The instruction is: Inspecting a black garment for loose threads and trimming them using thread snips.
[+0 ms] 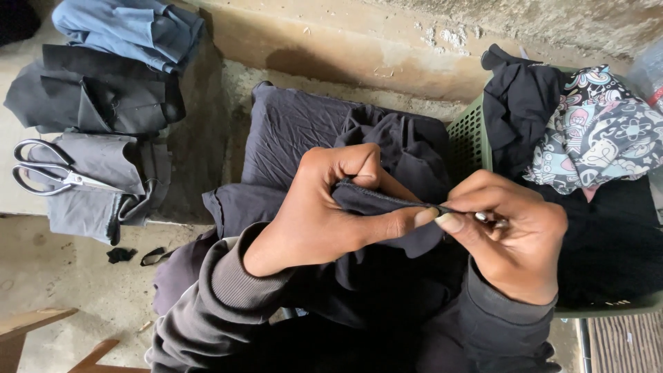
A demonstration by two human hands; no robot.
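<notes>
**Two hands pinch a dark cloth edge**

The left hand (331,214) sits at the centre of the view, fingers curled tight and thumb stretched toward three o'clock, gripping the folded edge of a dark navy cloth (387,200). The right hand (507,238) meets it from four o'clock, thumb and forefinger pressed together on the same edge, with a small metallic object (483,217) caught between the fingertips; it is too small to tell what it is. The two thumbs nearly touch. The cloth hangs down from the pinched edge over the lap, between both dark sleeves.

Behind the hands, at twelve o'clock, lies a dark purple cushion (290,131) with more dark fabric heaped on it. At two o'clock a green plastic basket (469,138) holds black garments and a patterned floral cloth (601,131). At ten o'clock a pair of scissors (48,173) rests on a folded grey piece (103,186), with a black piece (97,93) and a blue piece (131,27) stacked beyond it. Small dark scraps (131,255) lie on the concrete floor at nine o'clock.
</notes>
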